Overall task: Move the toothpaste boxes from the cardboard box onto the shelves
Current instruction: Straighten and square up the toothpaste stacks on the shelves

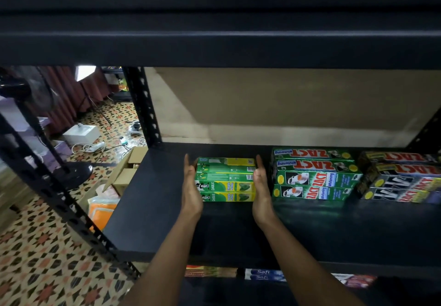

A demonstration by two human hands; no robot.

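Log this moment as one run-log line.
left hand: flat on left end of Darlie boxes | right hand: flat on right end | stack: on shelf, left of green Zact boxes

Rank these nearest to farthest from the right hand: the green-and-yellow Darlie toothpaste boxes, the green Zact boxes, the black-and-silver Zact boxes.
1. Green-and-yellow Darlie toothpaste boxes: touching the right hand, on its left.
2. Green Zact boxes: just to its right.
3. Black-and-silver Zact boxes: farther right again.
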